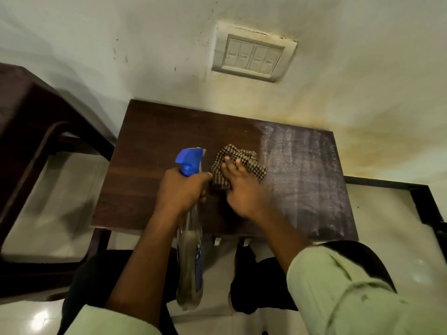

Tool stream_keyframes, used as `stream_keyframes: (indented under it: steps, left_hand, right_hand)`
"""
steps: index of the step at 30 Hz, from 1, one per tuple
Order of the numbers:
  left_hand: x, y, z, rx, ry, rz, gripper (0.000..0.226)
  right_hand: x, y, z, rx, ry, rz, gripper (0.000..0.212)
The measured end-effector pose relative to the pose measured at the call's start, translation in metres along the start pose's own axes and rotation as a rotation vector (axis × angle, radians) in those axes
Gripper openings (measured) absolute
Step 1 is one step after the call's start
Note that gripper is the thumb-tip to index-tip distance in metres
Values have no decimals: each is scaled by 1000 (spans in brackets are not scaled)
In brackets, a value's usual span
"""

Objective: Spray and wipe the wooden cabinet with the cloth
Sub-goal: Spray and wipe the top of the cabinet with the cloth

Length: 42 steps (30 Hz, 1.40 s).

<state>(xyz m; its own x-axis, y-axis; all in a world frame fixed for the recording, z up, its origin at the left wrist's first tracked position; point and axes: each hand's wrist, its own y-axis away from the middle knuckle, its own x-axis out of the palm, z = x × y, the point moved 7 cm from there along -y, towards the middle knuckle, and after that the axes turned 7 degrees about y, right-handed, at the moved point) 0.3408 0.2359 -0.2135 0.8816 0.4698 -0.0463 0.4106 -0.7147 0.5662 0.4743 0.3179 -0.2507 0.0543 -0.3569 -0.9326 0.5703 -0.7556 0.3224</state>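
The dark wooden cabinet top (150, 151) fills the middle of the view, against the wall. Its right part looks whitish and dusty or wet with spray; the left part looks dark and clean. A crumpled brown checked cloth (251, 163) lies on the top near the middle. My right hand (242, 187) presses flat on the cloth with straight fingers. My left hand (180, 189) grips the neck of a clear spray bottle (189, 262) with a blue trigger head (189, 160), held above the cabinet's front edge.
A dark brown plastic chair (31, 131) stands close on the left. A switch plate (254, 56) sits on the stained wall behind the cabinet. A black frame (420, 194) runs along the floor at the right. Pale glossy floor tiles (60, 213) lie below.
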Motion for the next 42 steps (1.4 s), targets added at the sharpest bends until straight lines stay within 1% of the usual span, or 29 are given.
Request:
stream_keyframes:
  steps: [2,4,7,11,14,16,18,21,24,27,29,31,33,36,38,39,42]
  left_hand:
    - [-2,4,2,6,9,-21,14]
    - [-2,10,2,17,9,-31,14]
    - [1,21,6,14,-31,-14,14]
    - [4,38,14,13,-84,-15,16]
    - [1,47,18,10,-82,-53,17]
    - [0,50,18,-5,-75,-67,17]
    - [1,56,18,-16,-45,-71,22]
    - [4,65,21,-28,-18,-54,22]
    - [8,69,23,-24,-8,-39,18]
    - [17,73,22,9,-18,-14,17]
    - [22,78,25,10,-29,-3,16]
    - [26,82,28,-9,-27,2,15]
    - [31,82,30,-25,-27,8,18]
    - [37,84,32,-36,-49,15,30]
    - [42,87,34,-26,-63,13,26]
    - [45,87,34,-20,-76,13,21]
    - [54,84,38,-10,-100,25,15]
  right_hand:
    - [12,31,10,-28,-3,-24,73]
    - [23,57,15,-78,4,-5,75]
    - [31,76,-3,-106,2,21,73]
    - [31,83,-39,19,-36,24,67]
    - [29,80,-20,96,-46,-18,68]
    - [34,80,7,64,-58,-28,72]
    - [38,84,26,-20,-47,-11,73]
    - [39,93,13,-72,-32,14,73]
    - [41,116,-32,29,-77,-10,68]
    - [41,130,-67,133,-83,-4,74]
    - [39,128,-66,163,-77,8,74]
    - [37,123,-48,188,-69,2,69]
    - [37,117,-22,131,-68,-18,71]
    - [42,115,4,-51,-51,13,72]
    - [39,122,-4,-90,-42,10,73]
    - [39,126,-15,-66,-44,15,74]
    - [39,145,-66,93,-72,-8,70]
